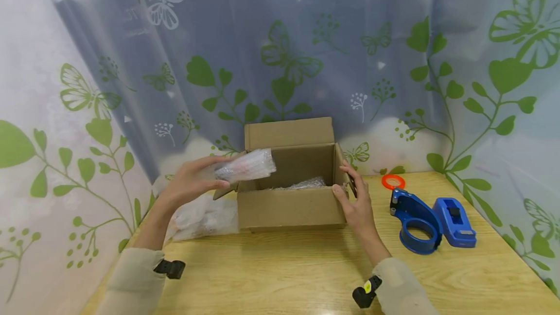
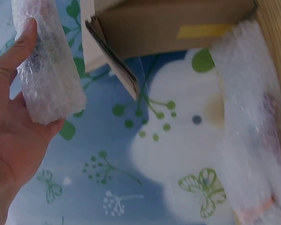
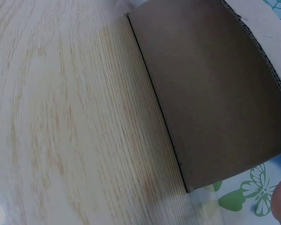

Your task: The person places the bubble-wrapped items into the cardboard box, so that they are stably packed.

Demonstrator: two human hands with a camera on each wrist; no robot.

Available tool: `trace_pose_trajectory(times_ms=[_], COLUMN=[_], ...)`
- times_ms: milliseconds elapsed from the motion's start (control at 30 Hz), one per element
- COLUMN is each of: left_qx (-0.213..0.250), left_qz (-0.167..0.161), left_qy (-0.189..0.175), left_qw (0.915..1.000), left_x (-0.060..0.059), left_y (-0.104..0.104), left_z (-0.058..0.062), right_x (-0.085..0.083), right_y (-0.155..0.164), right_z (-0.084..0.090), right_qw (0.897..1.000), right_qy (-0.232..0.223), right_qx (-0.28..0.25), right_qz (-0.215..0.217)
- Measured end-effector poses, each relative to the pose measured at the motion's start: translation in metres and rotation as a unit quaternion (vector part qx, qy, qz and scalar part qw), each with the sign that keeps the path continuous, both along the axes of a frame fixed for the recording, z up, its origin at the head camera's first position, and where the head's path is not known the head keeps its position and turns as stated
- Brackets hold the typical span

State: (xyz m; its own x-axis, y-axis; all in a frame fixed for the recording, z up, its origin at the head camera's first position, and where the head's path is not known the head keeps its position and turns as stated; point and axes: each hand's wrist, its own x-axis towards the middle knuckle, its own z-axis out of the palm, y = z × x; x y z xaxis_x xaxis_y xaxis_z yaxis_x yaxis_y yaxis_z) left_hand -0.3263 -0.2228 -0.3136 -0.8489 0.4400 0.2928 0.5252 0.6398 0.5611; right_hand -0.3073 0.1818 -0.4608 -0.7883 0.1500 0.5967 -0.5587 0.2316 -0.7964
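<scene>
A bubble-wrapped roll (image 1: 246, 165) sits in the left hand (image 1: 189, 181). The fingers (image 1: 217, 160) curl round its near end, and the thumb (image 2: 19, 41) lies along its side. Something pinkish shows through the wrap, but no words can be read on it. The far end of the roll sticks out past the fingertips, over the left corner of the open cardboard box (image 1: 292, 205).

The right hand (image 1: 356, 203) is on the other side of the box. Its fingers are straight and press flat on the right wall and side flap. They hold nothing. The box stands on the wooden bench (image 1: 280, 271) between the two hands. More bubble wrap (image 1: 306, 183) lies inside it, down on the bottom.

Under the left hand, just beside the box, lies a pile of wrapped bundles (image 1: 203, 218). To the right of the right hand, a blue tape dispenser (image 1: 415, 220) sits next to a second blue dispenser (image 1: 455, 215). An orange ring (image 1: 393, 181) lies behind them. No writing can be read on any of these.
</scene>
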Motion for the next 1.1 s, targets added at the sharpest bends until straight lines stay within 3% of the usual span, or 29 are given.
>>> trace_pose_trajectory(times_ms=[300, 500, 767, 900, 1100], left_qx=[0.022, 0.027, 0.043, 0.031, -0.014], left_qz=[-0.03, -0.034, -0.059, -0.069, -0.053], left_qy=[0.0, 0.005, 0.006, 0.007, 0.018], left_qw=[0.9993, 0.999, 0.9973, 0.9971, 0.9983], left_x=[-0.011, -0.015, -0.024, -0.029, -0.035], left_y=[0.037, 0.056, 0.082, 0.094, 0.106], left_z=[0.005, 0.006, 0.003, 0.001, -0.003], right_x=[0.019, 0.001, -0.001, -0.002, -0.002], right_y=[-0.008, -0.002, 0.002, 0.001, 0.001], right_z=[0.021, 0.001, 0.0, 0.0, 0.0], right_qw=[1.0, 1.0, 1.0, 1.0, 1.0], right_qy=[-0.004, 0.007, 0.006, 0.004, -0.004], right_qx=[-0.009, -0.006, 0.001, -0.002, -0.002], right_qz=[0.002, -0.003, -0.007, -0.003, -0.003])
